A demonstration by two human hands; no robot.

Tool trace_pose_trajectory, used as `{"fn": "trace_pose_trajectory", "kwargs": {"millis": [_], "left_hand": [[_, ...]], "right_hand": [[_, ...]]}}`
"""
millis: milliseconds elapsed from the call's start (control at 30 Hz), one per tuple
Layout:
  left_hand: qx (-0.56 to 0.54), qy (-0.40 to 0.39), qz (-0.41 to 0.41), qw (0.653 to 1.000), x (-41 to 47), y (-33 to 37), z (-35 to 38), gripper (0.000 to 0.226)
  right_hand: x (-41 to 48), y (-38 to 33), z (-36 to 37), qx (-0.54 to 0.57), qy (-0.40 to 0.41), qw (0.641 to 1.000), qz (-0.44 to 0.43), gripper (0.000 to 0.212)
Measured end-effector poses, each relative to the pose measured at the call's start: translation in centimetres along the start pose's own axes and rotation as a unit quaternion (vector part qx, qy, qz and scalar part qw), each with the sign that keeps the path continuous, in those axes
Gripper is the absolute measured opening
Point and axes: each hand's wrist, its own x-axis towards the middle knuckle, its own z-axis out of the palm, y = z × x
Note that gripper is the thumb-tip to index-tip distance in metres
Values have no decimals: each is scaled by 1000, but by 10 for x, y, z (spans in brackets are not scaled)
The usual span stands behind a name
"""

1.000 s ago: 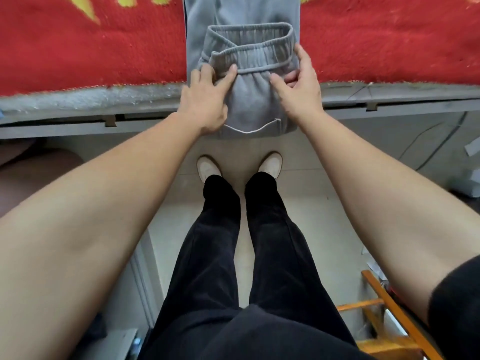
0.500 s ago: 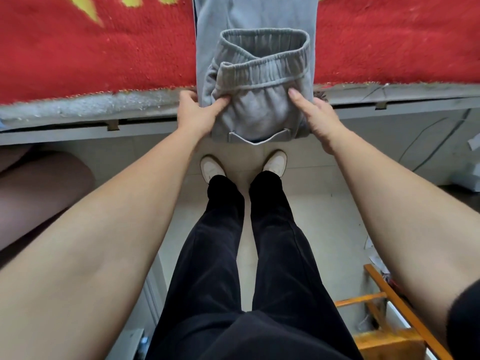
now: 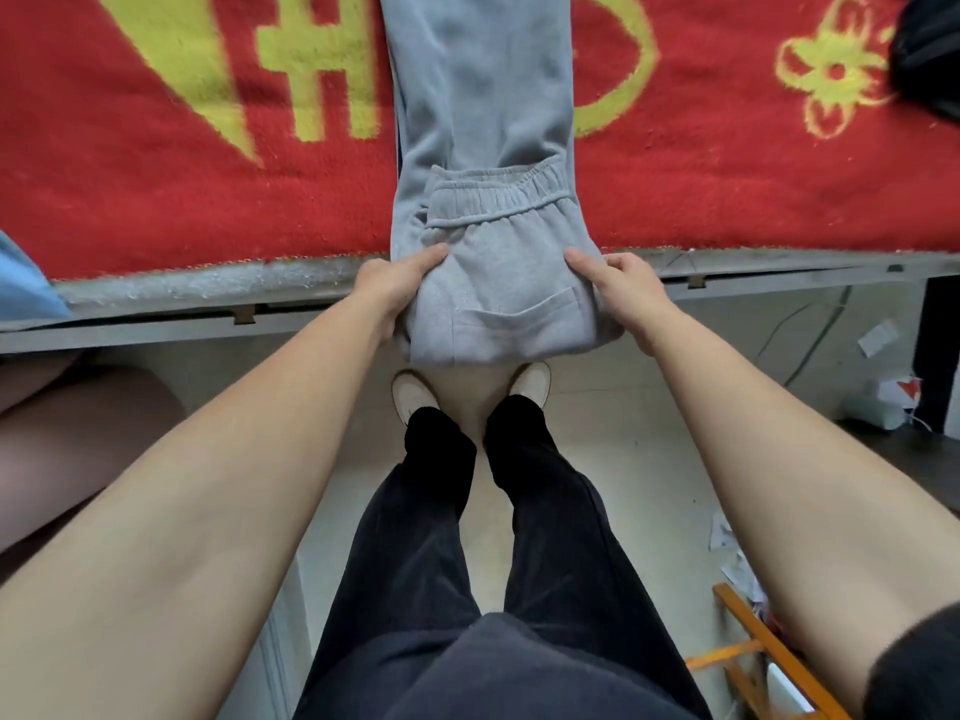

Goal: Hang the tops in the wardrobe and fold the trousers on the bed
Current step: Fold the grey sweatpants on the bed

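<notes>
Nearest, the person's own legs (image 3: 431, 537) in black cloth run down to two pale shoes (image 3: 413, 394) on a light floor (image 3: 649, 433), with an orange wooden frame (image 3: 769, 646) at the lower right. Both bare forearms reach forward over them.

The left hand (image 3: 392, 283) grips the left edge of the grey trousers (image 3: 498, 283) – thumb flat on top of the cloth, the other fingers tucked out of sight below it. The right hand (image 3: 623, 288) holds the right edge the same way, its thumb lying on the fabric and its fingers curled at the side. Between the hands the seat part is folded up, so its pocket (image 3: 524, 311) faces the camera and its lower fold hangs past the bed rail (image 3: 156, 330), just above the shoes.

Farther off, the waistband (image 3: 498, 192) lies turned back over the trouser legs, which stretch flat and straight away across the red blanket (image 3: 156, 189) with its yellow pattern – right up to the top edge of the view. A blue cloth (image 3: 21, 283) shows at the far left edge and a black item (image 3: 930, 49), too cropped to tell what it is, sits at the top right corner.
</notes>
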Motion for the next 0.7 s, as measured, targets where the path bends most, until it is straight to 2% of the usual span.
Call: {"fn": "trace_pose_trajectory", "kwargs": {"millis": [100, 167, 233, 267, 367, 400, 467, 500, 567, 600, 633, 700], "left_hand": [[-30, -60, -24, 997, -11, 16, -3, 42], [-46, -89, -48, 994, -18, 28, -4, 22], [-59, -102, -71, 991, -23, 39, -4, 19], [-64, -101, -78, 990, -24, 44, -4, 20], [-65, -99, -88, 989, -25, 53, -7, 23], [-67, -103, -89, 988, -25, 54, -8, 21], [-56, -113, -74, 989, -27, 57, -10, 16], [-30, -91, -43, 995, -28, 57, -10, 18], [94, 24, 43, 994, -26, 53, -7, 46], [189, 90, 106, 972, -28, 52, -6, 60], [262, 116, 189, 939, -35, 50, -5, 68], [344, 58, 366, 863, -52, 44, -9, 73]], "right_hand": [[-9, -22, -11, -79, 64, 994, -38, 75], [-22, -33, -12, -146, 84, 979, -116, 87], [-42, -38, -11, -198, 82, 951, -222, 98], [-50, -37, -9, -239, 92, 925, -281, 103], [-64, -34, 0, -422, 122, 800, -409, 116], [-65, -35, 3, -467, 115, 770, -420, 111], [-63, -36, 10, -472, 109, 757, -439, 83], [-62, -38, 13, -450, 111, 769, -440, 71], [-63, -45, 17, -429, 92, 807, -396, 65], [-64, -49, 18, -431, 86, 818, -370, 66], [-64, -53, 19, -435, 84, 824, -353, 67], [-65, -63, 19, -446, 77, 827, -334, 67]]}}
